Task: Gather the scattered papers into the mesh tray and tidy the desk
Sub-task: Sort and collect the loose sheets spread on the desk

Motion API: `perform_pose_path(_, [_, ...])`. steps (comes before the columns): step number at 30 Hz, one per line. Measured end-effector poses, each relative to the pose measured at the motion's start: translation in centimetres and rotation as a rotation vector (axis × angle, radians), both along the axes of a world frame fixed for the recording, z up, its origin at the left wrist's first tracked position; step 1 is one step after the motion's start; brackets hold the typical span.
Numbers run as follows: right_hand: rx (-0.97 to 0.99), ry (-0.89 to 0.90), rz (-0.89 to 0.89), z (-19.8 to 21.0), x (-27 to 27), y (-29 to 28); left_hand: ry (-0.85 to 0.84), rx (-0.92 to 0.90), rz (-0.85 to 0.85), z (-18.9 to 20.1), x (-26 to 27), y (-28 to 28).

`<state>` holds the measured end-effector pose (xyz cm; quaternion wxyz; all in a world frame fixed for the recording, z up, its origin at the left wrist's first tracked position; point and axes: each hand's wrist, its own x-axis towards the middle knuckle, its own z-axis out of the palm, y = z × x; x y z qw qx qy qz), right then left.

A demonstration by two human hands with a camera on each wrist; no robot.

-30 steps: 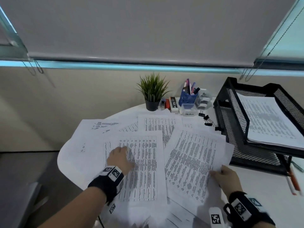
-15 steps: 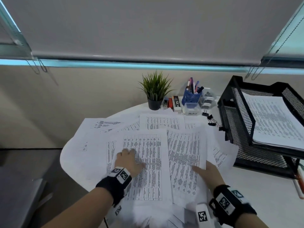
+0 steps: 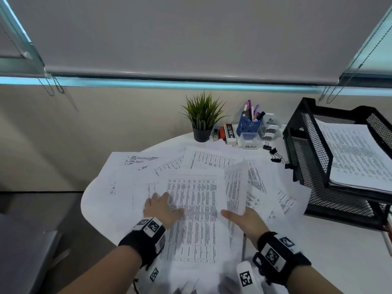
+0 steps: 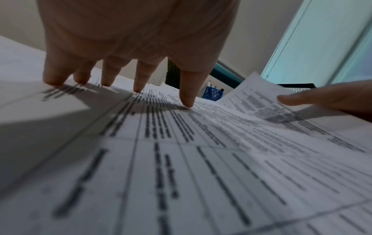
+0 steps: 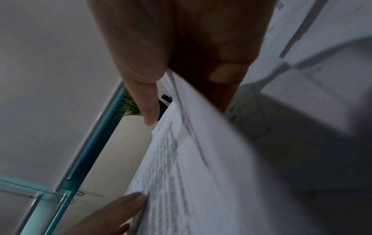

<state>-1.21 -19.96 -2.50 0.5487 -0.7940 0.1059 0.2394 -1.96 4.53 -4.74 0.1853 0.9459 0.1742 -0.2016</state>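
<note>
We have the scattered papers (image 3: 197,166) fanned across the round white worktop (image 3: 331,249), overlapping one another, with the black mesh tray (image 3: 314,158) standing to the right and already holding a stack in its upper tier. Our left hand (image 3: 162,209) is spread, fingertips (image 4: 186,101) pressing down on the printed table sheet (image 3: 193,219) in the middle of the spread. Our right hand (image 3: 244,219) pinches the lifted sheet (image 3: 235,187) at its near edge — thumb on top, fingers beneath as far as the wrist view shows — and that sheet stands up on a curve over the table sheet. These pages look light, limp and slick on one another, so we judge they will slide and bow rather than hold shape; taking them by an edge or corner and anchoring the pile with the flat hand seems the sound way, then squaring the bundle before it goes into the tray. At the back of the worktop stand a small potted plant (image 3: 202,119), a blue pen cup (image 3: 249,124) and some small boxes, with black binder clips (image 3: 274,154) lying loose just beside the tray. Behind runs a beige wall under a lowered grey roller blind (image 3: 191,35).
</note>
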Motion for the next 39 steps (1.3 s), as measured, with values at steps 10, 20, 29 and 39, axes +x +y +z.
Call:
perform_pose_path(10, [-0.041, 0.067, -0.152, 0.3, 1.2, 0.0, -0.116, -0.066, 0.174, -0.3, 1.3, 2.4])
perform_pose_path(20, [-0.028, 0.114, -0.421, -0.9, 2.1, -6.7, 0.044, -0.092, 0.162, 0.0, 3.5, 4.3])
perform_pose_path(29, [0.112, 0.163, -0.459, -4.8, 2.6, -7.6, 0.014, -0.054, 0.215, 0.7, 5.1, 3.6])
perform_pose_path(39, [0.295, 0.220, -0.340, -0.2, 2.7, -3.9, -0.035, -0.367, 0.054, 1.1, 6.0, 2.2])
